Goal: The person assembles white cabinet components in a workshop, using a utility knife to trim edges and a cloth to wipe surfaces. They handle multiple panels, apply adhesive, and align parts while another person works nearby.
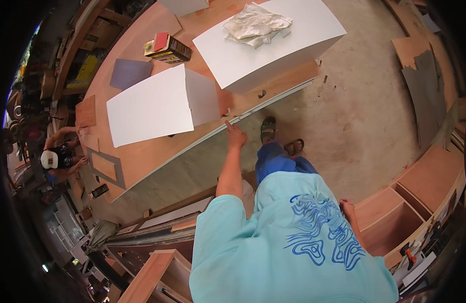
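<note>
My left hand (pixel 236 135) reaches forward to the near edge of a large wooden worktable (pixel 157 160). One finger is stretched out toward the pale edge strip (pixel 273 102), and nothing shows in the hand. Just beyond it stands a white-topped box (pixel 149 106) with a grey-white side. Farther right on the same table is a second white box (pixel 273 43), with a crumpled whitish cloth (pixel 257 24) on top. My right hand (pixel 347 208) hangs low beside my body, near a wooden cabinet frame (pixel 389 217). Its fingers are partly hidden.
A rectangular tin (pixel 167 49) with a red item on it and a grey-blue panel (pixel 131 73) lie behind the left box. A person in a white cap (pixel 49 159) works at the table's left end. Sheet offcuts (pixel 425 86) lean at right; small scraps dot the concrete floor (pixel 354 116).
</note>
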### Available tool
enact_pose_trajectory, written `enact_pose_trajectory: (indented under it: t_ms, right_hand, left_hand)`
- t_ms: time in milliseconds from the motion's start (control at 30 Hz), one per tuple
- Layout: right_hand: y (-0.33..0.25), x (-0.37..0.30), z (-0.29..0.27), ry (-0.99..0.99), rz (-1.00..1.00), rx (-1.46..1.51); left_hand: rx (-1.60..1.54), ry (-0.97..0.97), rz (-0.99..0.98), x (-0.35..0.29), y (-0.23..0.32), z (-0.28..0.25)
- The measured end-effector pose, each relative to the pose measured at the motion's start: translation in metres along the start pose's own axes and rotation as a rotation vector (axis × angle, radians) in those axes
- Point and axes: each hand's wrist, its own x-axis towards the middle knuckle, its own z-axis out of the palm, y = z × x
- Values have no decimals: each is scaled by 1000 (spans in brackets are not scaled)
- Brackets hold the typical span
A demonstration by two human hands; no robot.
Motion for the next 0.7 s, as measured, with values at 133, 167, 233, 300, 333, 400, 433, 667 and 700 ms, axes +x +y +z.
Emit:
enact_pose_trajectory:
  t_ms: [133,167,233,300,333,400,433,667,700]
  right_hand:
    - [13,-60,-24,143,48,69]
    - [10,-73,-29,159,77,87]
    - [-8,-101,-24,246,146,206]
    - [-13,-123,-15,292,188,310]
    - [-6,-131,-7,294,196,359]
    - [7,-143,8,287,189,405]
    - [3,-150,22,288,212,429]
    - [-15,-199,103,203,260,429]
    - [-14,-206,111,211,293,461]
  left_hand:
    - [-24,-42,59,49,-14,6]
    - [-59,-77,10,58,-22,12]
    - [-56,-139,-43,77,-31,17]
    - [7,-197,-60,90,-34,20]
    - [-15,-202,-39,96,-32,20]
    - [-59,-207,-4,107,-25,22]
    - [-52,-152,46,111,-15,24]
    - [-50,-35,-130,121,122,40]
    - [-59,-65,-244,125,144,36]
